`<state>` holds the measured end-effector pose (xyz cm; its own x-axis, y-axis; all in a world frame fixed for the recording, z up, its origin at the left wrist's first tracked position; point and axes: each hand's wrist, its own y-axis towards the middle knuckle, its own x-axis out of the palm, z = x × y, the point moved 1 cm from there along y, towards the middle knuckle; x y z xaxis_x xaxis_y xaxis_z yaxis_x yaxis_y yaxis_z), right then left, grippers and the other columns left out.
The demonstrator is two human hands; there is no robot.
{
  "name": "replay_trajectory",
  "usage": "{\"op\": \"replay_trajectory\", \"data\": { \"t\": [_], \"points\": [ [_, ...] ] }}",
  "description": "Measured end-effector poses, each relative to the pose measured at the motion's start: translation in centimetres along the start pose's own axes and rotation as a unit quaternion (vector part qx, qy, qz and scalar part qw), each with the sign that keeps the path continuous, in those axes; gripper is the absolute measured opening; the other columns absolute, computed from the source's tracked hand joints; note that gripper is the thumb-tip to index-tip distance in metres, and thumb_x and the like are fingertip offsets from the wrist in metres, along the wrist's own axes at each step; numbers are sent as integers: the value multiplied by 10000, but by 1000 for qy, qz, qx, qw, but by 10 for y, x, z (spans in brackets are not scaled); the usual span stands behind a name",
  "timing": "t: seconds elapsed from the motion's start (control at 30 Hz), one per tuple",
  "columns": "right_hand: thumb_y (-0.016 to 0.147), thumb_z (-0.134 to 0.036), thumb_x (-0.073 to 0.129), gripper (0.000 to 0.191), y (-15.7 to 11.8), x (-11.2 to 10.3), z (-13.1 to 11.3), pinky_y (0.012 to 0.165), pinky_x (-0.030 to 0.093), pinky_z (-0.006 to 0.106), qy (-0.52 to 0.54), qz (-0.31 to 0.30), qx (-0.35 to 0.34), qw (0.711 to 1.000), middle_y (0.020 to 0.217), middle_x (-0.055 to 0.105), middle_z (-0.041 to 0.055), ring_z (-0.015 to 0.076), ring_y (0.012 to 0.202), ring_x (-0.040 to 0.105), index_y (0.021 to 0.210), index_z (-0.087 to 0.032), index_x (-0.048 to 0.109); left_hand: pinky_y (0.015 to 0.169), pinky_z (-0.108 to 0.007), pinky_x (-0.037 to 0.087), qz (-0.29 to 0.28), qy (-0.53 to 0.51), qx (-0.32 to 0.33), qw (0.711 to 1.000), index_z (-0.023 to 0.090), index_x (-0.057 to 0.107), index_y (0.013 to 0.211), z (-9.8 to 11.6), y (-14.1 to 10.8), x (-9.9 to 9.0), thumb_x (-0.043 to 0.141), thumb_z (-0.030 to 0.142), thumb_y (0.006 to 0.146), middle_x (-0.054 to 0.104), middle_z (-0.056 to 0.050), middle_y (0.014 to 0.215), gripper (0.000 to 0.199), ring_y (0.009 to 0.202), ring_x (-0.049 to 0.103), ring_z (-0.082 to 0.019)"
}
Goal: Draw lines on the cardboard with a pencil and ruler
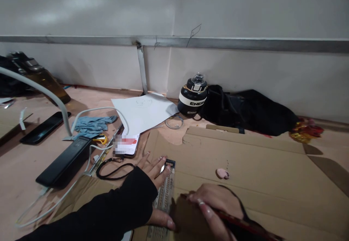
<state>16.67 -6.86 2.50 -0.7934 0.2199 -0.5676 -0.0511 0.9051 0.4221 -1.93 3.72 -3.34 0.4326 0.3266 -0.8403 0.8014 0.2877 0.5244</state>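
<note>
My left hand point(156, 173), in a black sleeve, lies with its fingers spread over a clear ruler point(165, 193). The ruler rests on a flattened sheet of cardboard point(256, 161), its dark far end showing just beyond my fingertips. To the right of the ruler, my right hand point(215, 206) is closed low over the cardboard, with thumb and forefinger close together. What it pinches is hidden; a dark reddish tip shows at the fingers. A small pink object point(223, 173) of unclear kind lies on the cardboard beyond my right hand.
Left of the cardboard are a phone with a lit screen point(129, 144), a black power bank point(64, 163), white cables, a blue cloth point(94, 124) and a dark phone point(45, 128). Behind stand white paper point(144, 110), a black bottle point(192, 97) and black fabric point(251, 108) against the wall.
</note>
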Motion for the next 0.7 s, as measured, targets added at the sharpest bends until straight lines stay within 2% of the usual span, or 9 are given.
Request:
{"op": "replay_trajectory", "data": {
  "t": [0.07, 0.13, 0.17, 0.23, 0.27, 0.33, 0.47, 0.57, 0.7],
  "points": [
    [852, -282, 380, 263, 6, -20, 2, 551, 464, 297, -10, 38, -14, 999, 604, 621, 35, 171, 561, 586, 713, -223, 597, 1053, -493, 100, -21, -26, -29, 999, 157, 524, 1127, 2, -1, -14, 435, 452, 847, 552, -128, 1173, 416, 1122, 490, -209],
    [874, -333, 351, 367, 11, -38, 7, 571, 475, 304, -13, 47, 33, 998, 535, 566, 18, 158, 517, 553, 594, -219, 559, 1028, -545, 115, -88, -49, -63, 993, 81, 498, 1175, 5, -3, -22, 327, 824, 614, 492, -208, 1215, 947, 1160, 431, -312],
    [880, -367, 330, 414, 13, -46, 10, 580, 482, 307, 0, 57, 61, 997, 518, 545, 14, 155, 507, 540, 558, -217, 542, 1025, -546, 124, -96, -42, -72, 992, 55, 498, 1172, 8, -5, -23, 296, 854, 580, 484, -224, 1216, 1014, 1153, 431, -327],
    [872, -418, 332, 455, 11, -56, 15, 578, 488, 300, 37, 92, 105, 990, 506, 536, 13, 152, 504, 530, 497, -218, 495, 1048, -482, 125, -20, 5, -66, 998, 84, 562, 1073, 11, -9, -19, 330, 450, 869, 572, -148, 1135, 480, 1099, 497, -241],
    [866, -435, 338, 457, 9, -59, 18, 567, 488, 295, 48, 103, 128, 985, 512, 550, 18, 156, 511, 537, 495, -218, 495, 1053, -451, 140, 27, 23, -60, 998, 103, 589, 1008, 12, -10, -15, 311, 225, 885, 614, -106, 1075, 327, 1054, 532, -201],
    [858, -451, 351, 429, 3, -63, 27, 519, 477, 283, 28, 110, 189, 975, 495, 567, 18, 162, 498, 547, 552, -220, 543, 1047, -418, 182, 81, 42, -65, 994, 110, 608, 906, 13, -11, -9, 254, 52, 845, 655, -78, 980, 364, 979, 574, -176],
    [816, -474, 419, 344, -4, -73, 54, 562, 473, 301, -142, 128, 252, 949, 623, 657, 42, 205, 613, 609, 731, -227, 642, 1052, -418, 197, 81, 36, -64, 994, 115, 608, 905, 20, -13, -14, 256, 91, 869, 649, -82, 993, 355, 1018, 556, -195],
    [776, -472, 464, 328, -7, -77, 77, 627, 472, 328, -252, 104, 231, 934, 807, 683, 69, 238, 740, 624, 891, -231, 654, 1085, -420, 135, 43, 10, 22, 999, 204, 567, 1069, 50, -21, -13, 392, 229, 880, 548, -19, 1197, 259, 1202, 400, -176],
    [722, -471, 513, 350, -9, -72, 92, 597, 457, 331, -297, 47, 205, 931, 786, 652, 74, 224, 670, 602, 915, -203, 627, 1063, -349, 270, 212, 7, -23, 977, 304, 595, 1020, 100, -36, 7, 424, 373, 888, 363, 97, 1340, 227, 1255, 317, -117]
  ]
}}
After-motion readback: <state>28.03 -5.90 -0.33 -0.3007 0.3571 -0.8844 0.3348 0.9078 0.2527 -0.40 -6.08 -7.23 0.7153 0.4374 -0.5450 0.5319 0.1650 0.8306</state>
